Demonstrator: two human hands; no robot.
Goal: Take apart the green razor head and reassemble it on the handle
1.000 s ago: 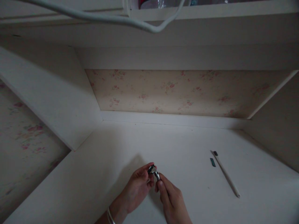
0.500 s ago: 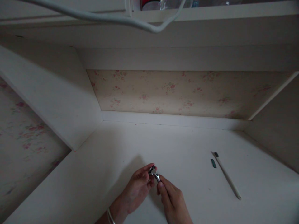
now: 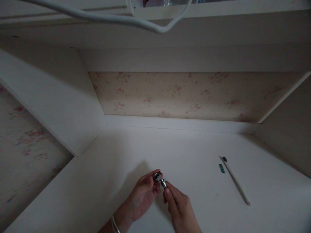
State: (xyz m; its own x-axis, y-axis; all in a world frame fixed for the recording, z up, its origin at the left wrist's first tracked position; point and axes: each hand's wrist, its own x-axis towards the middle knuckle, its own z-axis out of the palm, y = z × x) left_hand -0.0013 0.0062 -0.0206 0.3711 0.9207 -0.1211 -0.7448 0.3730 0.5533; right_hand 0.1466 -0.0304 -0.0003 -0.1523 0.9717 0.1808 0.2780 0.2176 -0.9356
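A razor [image 3: 163, 183] with a shiny metal neck and a dark head is held between my two hands above the white surface. My right hand [image 3: 181, 205] is closed round its handle, most of which the fingers hide. At the razor's head, my left hand [image 3: 143, 195] pinches the dark cartridge [image 3: 156, 176] between thumb and fingers. A pale bracelet [image 3: 115, 224] circles the left wrist.
On the white tabletop [image 3: 165, 145] at right lies a slim pale stick [image 3: 236, 183] with a dark tip, beside a small dark-teal piece [image 3: 222, 168]. A white cable [image 3: 121, 20] hangs across the top, before an overhead shelf [image 3: 218, 29]. Side panels stand left and right.
The razor's head has turned a little in my left fingers, so more of its dark edge shows. Both hands stay in nearly the same place. The view has shifted slightly.
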